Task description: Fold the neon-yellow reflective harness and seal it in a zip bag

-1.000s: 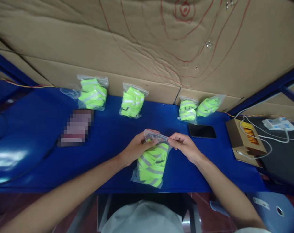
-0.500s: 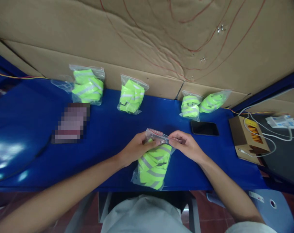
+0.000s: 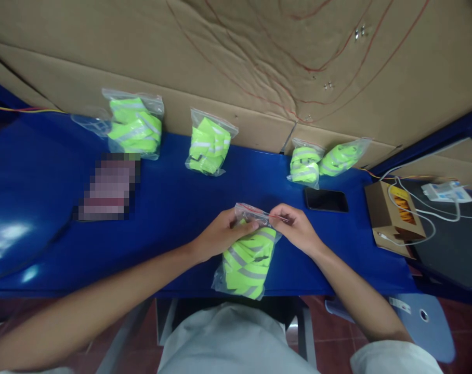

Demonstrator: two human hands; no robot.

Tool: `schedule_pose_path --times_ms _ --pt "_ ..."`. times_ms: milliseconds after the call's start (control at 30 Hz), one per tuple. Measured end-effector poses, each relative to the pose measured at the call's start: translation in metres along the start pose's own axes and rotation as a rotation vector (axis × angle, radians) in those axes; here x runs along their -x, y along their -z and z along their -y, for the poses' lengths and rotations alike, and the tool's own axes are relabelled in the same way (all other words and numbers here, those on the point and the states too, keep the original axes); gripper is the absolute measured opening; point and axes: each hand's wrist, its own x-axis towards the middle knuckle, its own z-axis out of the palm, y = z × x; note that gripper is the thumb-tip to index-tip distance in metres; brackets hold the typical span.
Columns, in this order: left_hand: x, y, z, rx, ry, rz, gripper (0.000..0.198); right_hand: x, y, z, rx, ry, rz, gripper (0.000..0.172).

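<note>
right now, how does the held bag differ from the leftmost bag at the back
The held bag is pinched near its top by the left hand and right hand; the leftmost bag is in neither. The held bag is near the table front; the leftmost bag sits by the cardboard. Both are clear bags with striped yellow-green contents.

Along the back of the table [image 3: 181, 202], before the cardboard [image 3: 142, 47], four in a row: first bag [image 3: 136, 127] at left, second bag [image 3: 208, 148] nearer the middle, then third bag [image 3: 304, 165] and fourth bag [image 3: 340, 157] close together at right. Just before the first bag, a pixelated item [image 3: 109, 187]; before the third and fourth, a phone [image 3: 325, 200]. Right of the phone, a box [image 3: 386, 210], under a cable [image 3: 383, 236]. Front and middle, the front bag [image 3: 247, 265], top edge between left hand [image 3: 226, 234] and right hand [image 3: 294, 226]. At lower right, below the table, a stool [image 3: 431, 332].
</note>
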Motion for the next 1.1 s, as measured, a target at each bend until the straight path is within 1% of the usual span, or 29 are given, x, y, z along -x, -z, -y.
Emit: schedule_pose_path --times_ms 100,233,467,600,767,967,1100 --pt "-0.001 -0.001 0.001 -0.006 0.009 0.02 0.047 0.001 -0.002 0.0 0.028 0.007 0.028 0.024" --pt "-0.002 -0.002 0.004 -0.039 -0.016 0.024 0.046 0.002 -0.004 -0.001 0.032 0.029 0.028 0.021" --pt "-0.002 -0.002 0.006 -0.025 -0.015 0.051 0.046 0.002 -0.004 0.0 -0.016 -0.007 0.006 0.029" --pt "-0.003 -0.002 0.007 -0.034 -0.026 0.063 0.044 0.002 -0.005 -0.001 -0.036 -0.013 0.028 0.027" --pt "-0.002 -0.003 0.009 -0.062 -0.019 0.058 0.048 0.002 -0.009 -0.002 -0.006 0.007 0.003 0.027" --pt "-0.001 -0.006 0.011 -0.091 -0.014 0.076 0.053 0.003 -0.01 0.001 -0.004 0.007 0.076 0.024" --pt "-0.002 -0.006 0.012 -0.101 -0.01 0.087 0.054 0.003 -0.009 0.002 0.004 -0.014 0.086 0.025"
